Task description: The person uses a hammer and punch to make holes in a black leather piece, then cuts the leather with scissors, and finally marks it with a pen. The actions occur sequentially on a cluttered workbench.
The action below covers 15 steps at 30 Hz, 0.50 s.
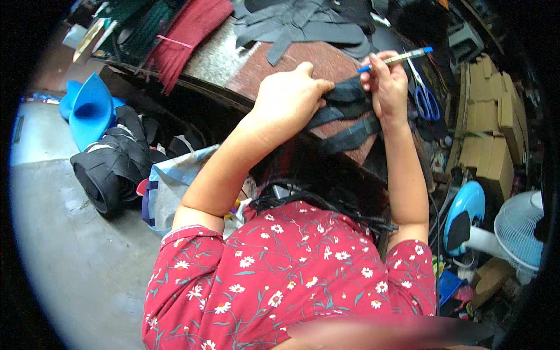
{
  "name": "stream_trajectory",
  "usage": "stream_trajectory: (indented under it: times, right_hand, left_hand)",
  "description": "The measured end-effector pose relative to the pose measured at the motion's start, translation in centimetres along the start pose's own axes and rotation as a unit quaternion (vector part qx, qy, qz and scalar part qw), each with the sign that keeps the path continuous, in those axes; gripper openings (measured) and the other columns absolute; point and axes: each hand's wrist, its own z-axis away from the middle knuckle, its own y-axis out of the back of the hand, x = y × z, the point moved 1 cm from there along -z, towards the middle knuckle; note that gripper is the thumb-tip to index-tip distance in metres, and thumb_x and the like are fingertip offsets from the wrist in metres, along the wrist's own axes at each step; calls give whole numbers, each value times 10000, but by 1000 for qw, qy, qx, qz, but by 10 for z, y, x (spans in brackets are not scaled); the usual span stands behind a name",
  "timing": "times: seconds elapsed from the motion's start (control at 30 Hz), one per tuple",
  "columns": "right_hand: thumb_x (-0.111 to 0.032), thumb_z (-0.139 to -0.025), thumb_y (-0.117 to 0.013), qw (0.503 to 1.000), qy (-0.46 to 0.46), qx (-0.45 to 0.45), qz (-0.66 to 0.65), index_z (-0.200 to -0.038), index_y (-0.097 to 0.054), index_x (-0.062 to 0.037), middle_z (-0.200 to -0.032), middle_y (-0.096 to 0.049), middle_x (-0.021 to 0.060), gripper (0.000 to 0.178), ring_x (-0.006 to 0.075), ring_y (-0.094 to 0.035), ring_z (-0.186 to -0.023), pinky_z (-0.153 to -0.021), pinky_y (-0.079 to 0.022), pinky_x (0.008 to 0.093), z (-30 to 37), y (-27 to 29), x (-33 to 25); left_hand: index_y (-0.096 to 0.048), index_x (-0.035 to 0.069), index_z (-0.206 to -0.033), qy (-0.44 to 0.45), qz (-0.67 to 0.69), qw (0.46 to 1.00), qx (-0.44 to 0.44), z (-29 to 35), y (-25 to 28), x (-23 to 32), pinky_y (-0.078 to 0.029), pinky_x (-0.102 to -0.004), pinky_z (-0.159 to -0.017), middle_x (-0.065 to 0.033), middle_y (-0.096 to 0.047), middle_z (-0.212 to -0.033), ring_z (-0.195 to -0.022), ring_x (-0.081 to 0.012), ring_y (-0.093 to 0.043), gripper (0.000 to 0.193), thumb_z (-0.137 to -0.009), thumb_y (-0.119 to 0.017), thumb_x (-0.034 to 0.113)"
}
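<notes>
My right hand (pixel 386 87) is closed around a pen (pixel 408 55) with a clear barrel and blue ends, held tilted over the work surface. Opposite it, my left hand (pixel 291 96) pinches the edge of a dark fabric strip (pixel 345 90). More dark strips (pixel 350 135) lie just below, on a reddish-brown board (pixel 254 70). Part of the held strip is hidden by my fingers. Scissors (pixel 427 104) with blue handles lie right of my right wrist.
Black strips (pixel 303 26) are heaped at the board's far side, near a red bundle (pixel 189 32). Black rolls (pixel 108 169) and blue curved pieces (pixel 92 111) sit at left beside a bag (pixel 175 178). Cardboard boxes (pixel 484 116) and a fan (pixel 519 224) stand at right.
</notes>
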Motion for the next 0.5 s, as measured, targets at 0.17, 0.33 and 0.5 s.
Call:
stream_trajectory:
  times: [0.17, 0.33, 0.5]
  right_hand:
    - [-145, -947, -627, 1000, 0, 8, 14, -980, -532, -87, -812, -629, 55, 116, 102, -613, -610, -485, -475, 209, 4, -7, -3]
    - [-144, -958, -610, 997, 50, 2, 66, -1021, -546, -56, -837, -632, 63, 126, 127, -644, -672, -570, -547, 252, 7, -14, -1]
    - [17, -903, -603, 989, 129, -22, 73, -964, -552, 1, -926, -646, 119, 82, 168, -660, -747, -685, -575, 287, 7, -14, -6]
  left_hand:
    - [-738, 168, -1012, -16, -8, 999, -32, 6, 25, -28, -510, -399, -751, -94, -592, -865, -846, -300, -621, 241, -792, -711, 263]
    - [-713, 82, -872, -47, -52, 996, 59, 0, 24, -33, -478, -387, -845, -88, -609, -918, -975, -305, -559, 172, -784, -710, 230]
    - [-686, 65, -969, -146, 78, 978, 130, -10, -17, 0, -493, -379, -831, -81, -636, -997, -928, -292, -569, 186, -800, -686, 144]
